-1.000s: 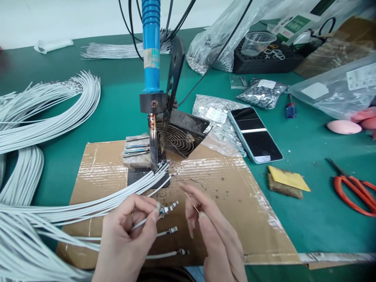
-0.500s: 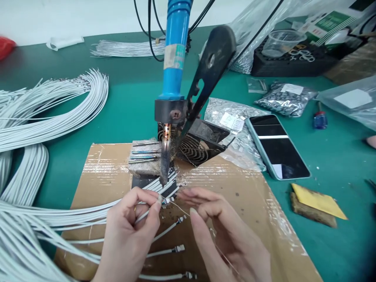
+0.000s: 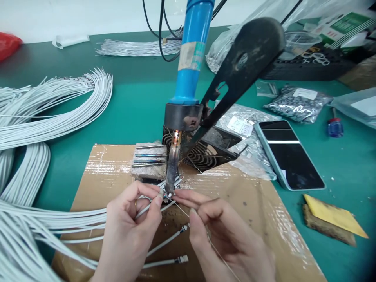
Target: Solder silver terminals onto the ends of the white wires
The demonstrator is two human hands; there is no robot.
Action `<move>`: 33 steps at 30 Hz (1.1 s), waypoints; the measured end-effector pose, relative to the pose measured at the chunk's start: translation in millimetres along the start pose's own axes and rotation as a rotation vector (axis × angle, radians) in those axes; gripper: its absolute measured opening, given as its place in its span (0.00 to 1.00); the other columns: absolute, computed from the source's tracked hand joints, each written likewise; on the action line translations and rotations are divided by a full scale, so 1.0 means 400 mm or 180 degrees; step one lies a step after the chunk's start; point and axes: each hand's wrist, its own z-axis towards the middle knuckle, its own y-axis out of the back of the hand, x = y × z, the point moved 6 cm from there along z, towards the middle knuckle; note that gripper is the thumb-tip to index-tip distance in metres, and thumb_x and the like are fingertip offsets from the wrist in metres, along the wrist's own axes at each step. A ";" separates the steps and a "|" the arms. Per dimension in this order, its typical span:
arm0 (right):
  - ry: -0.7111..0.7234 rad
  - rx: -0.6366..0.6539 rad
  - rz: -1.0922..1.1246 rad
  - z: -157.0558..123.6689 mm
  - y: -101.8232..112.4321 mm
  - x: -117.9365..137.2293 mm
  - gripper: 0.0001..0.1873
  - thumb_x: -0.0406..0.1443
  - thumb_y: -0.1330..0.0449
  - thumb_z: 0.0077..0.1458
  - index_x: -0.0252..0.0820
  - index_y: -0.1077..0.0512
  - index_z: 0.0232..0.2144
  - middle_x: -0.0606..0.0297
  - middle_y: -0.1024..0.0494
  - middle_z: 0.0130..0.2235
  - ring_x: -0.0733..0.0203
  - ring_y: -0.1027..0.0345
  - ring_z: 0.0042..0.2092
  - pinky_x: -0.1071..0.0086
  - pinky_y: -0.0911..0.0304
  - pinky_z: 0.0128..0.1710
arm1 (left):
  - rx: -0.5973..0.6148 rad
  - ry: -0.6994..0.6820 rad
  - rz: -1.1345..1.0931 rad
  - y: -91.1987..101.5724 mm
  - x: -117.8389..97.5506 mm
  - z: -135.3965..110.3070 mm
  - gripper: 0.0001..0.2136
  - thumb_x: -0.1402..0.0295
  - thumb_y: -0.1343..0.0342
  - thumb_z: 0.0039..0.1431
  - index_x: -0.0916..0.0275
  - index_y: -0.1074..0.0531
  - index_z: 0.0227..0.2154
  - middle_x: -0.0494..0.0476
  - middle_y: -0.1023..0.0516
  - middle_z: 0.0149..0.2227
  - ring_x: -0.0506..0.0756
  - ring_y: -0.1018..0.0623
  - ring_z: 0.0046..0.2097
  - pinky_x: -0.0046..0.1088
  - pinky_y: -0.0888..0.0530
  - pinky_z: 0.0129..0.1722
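Observation:
A blue soldering iron (image 3: pixel 188 84) hangs tip-down in a black bracket (image 3: pixel 239 64). Just below its tip, my left hand (image 3: pixel 129 223) pinches the end of a white cable (image 3: pixel 143 210) between thumb and forefinger. My right hand (image 3: pixel 227 231) holds a thin strand of solder wire (image 3: pixel 221 256), which runs from the fingers up to the tip. The right fingertips almost meet the left ones there, and a small bright end shows at the tip. Other white cables with metal connectors (image 3: pixel 182 259) lie on the cardboard (image 3: pixel 96 168) beneath my hands.
Thick bundles of white cable (image 3: pixel 58 129) cover the left side. Behind the iron's tip are a block with metal rods (image 3: pixel 149 160) and a small black fan (image 3: pixel 202 152). A phone (image 3: pixel 290 156), bagged parts (image 3: pixel 298 103) and a yellow sponge (image 3: pixel 335 215) lie to the right.
The cable end and the solder wire have come up to the iron's tip, and my right fingers have closed in on the left ones. The view has shifted slightly.

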 end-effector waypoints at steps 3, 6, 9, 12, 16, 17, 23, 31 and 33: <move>-0.0038 -0.0047 0.0065 0.003 -0.001 0.002 0.12 0.29 0.41 0.63 0.47 0.30 0.27 0.60 0.13 0.46 0.54 0.17 0.49 0.67 0.23 0.48 | -0.0029 -0.0041 -0.0096 -0.002 -0.004 0.002 0.05 0.71 0.33 0.51 0.61 0.24 0.24 0.49 0.21 0.31 0.46 0.26 0.25 0.17 0.27 0.27; -0.0006 -0.0089 0.0141 0.005 -0.002 0.008 0.13 0.29 0.41 0.63 0.46 0.31 0.27 0.60 0.13 0.47 0.55 0.16 0.48 0.67 0.23 0.49 | 0.0023 -0.0117 -0.0047 0.004 -0.004 0.006 0.05 0.72 0.34 0.52 0.61 0.24 0.25 0.47 0.22 0.30 0.45 0.26 0.24 0.16 0.26 0.28; 0.0072 -0.0100 0.0169 0.006 -0.002 0.015 0.12 0.29 0.40 0.63 0.46 0.30 0.27 0.61 0.13 0.46 0.55 0.16 0.48 0.67 0.22 0.48 | 0.0238 -0.0285 0.0148 0.011 -0.004 0.013 0.05 0.73 0.35 0.56 0.61 0.23 0.26 0.47 0.21 0.31 0.43 0.27 0.23 0.13 0.28 0.26; 0.0097 -0.0115 0.0138 0.005 -0.002 0.018 0.12 0.29 0.41 0.64 0.46 0.31 0.27 0.59 0.13 0.46 0.53 0.16 0.49 0.67 0.22 0.47 | 0.0366 -0.0458 0.0250 0.018 -0.005 0.020 0.05 0.75 0.36 0.59 0.61 0.23 0.27 0.48 0.21 0.32 0.43 0.25 0.24 0.12 0.27 0.26; 0.0134 -0.0147 0.0096 0.003 -0.002 0.020 0.12 0.30 0.41 0.64 0.47 0.31 0.27 0.61 0.13 0.46 0.54 0.16 0.47 0.67 0.22 0.47 | 0.0372 -0.0517 0.0241 0.020 -0.005 0.024 0.06 0.75 0.37 0.61 0.61 0.22 0.28 0.50 0.19 0.35 0.45 0.19 0.30 0.12 0.25 0.30; 0.0137 -0.0145 0.0086 0.002 -0.002 0.021 0.12 0.30 0.41 0.64 0.47 0.31 0.27 0.62 0.13 0.46 0.55 0.16 0.48 0.67 0.22 0.47 | 0.0377 -0.0525 0.0241 0.019 -0.005 0.023 0.06 0.75 0.37 0.61 0.60 0.22 0.28 0.50 0.19 0.35 0.45 0.19 0.30 0.12 0.25 0.31; 0.0125 -0.0124 0.0098 0.003 -0.002 0.020 0.12 0.30 0.41 0.64 0.47 0.31 0.27 0.60 0.13 0.46 0.53 0.17 0.48 0.66 0.22 0.47 | 0.0375 -0.0612 0.0270 0.018 -0.011 0.020 0.06 0.75 0.37 0.61 0.60 0.22 0.28 0.51 0.17 0.34 0.47 0.18 0.30 0.13 0.24 0.29; 0.0123 -0.0163 0.0094 0.003 -0.001 0.019 0.12 0.31 0.40 0.63 0.47 0.30 0.27 0.61 0.13 0.44 0.52 0.16 0.47 0.66 0.22 0.45 | 0.0352 -0.0587 0.0213 0.022 -0.013 0.016 0.06 0.75 0.37 0.60 0.60 0.22 0.28 0.54 0.14 0.36 0.48 0.17 0.31 0.15 0.23 0.31; 0.0122 -0.0147 0.0110 0.003 -0.001 0.019 0.12 0.30 0.40 0.63 0.46 0.30 0.27 0.59 0.13 0.44 0.52 0.16 0.48 0.65 0.22 0.46 | 0.0330 -0.0598 0.0232 0.023 -0.015 0.016 0.06 0.76 0.37 0.60 0.60 0.22 0.28 0.53 0.15 0.35 0.48 0.17 0.31 0.15 0.23 0.31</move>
